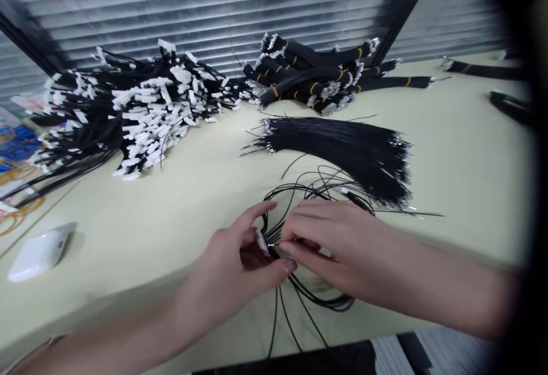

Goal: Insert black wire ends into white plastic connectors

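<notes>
My left hand (240, 263) is closed around a small white connector (261, 242), from which several black wires run out. Against the connector's side, my right hand (327, 235) pinches the end of one thin black wire, with a bit of shiny metal at its tip. Loops of black wire (325, 303) hang below and between both hands, and loose strands trail toward the table's front edge. Just beyond the hands lies a flat bundle of black wires (338, 149) with bare metal terminals at both ends.
A large heap of black cables with white connectors (149, 126) fills the back left. Black wire bundles tied with yellow bands (314, 75) are piled at the back. A white case (40, 252) lies at the left, near yellow rubber bands (19, 215). Window blinds (205, 9) stand behind the table.
</notes>
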The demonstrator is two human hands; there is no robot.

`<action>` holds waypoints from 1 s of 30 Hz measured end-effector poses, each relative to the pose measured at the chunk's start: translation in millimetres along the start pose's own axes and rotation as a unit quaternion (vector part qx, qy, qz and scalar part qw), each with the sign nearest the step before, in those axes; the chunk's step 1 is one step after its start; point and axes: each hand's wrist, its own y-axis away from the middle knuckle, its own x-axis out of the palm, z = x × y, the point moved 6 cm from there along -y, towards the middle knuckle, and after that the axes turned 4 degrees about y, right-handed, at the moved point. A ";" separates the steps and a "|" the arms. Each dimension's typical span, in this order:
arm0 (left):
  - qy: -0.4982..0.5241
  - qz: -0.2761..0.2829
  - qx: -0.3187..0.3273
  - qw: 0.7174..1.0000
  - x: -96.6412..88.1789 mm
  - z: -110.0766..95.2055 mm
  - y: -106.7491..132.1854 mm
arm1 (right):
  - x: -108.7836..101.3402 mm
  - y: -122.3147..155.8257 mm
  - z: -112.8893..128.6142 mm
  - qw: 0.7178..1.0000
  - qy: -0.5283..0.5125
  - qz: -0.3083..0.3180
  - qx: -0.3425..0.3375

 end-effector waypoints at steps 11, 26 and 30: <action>-0.043 -0.004 0.003 0.999 0.9 -4.3 1.2 | -3.6 -4.2 9.1 0.997 0.043 0.021 -0.055; -0.083 -0.029 0.061 0.994 1.2 -5.4 1.1 | -4.7 -11.1 19.1 0.989 0.083 0.119 -0.009; -0.083 -0.030 0.065 0.994 1.4 -3.1 1.3 | -2.5 -13.2 18.9 0.987 0.094 0.130 0.000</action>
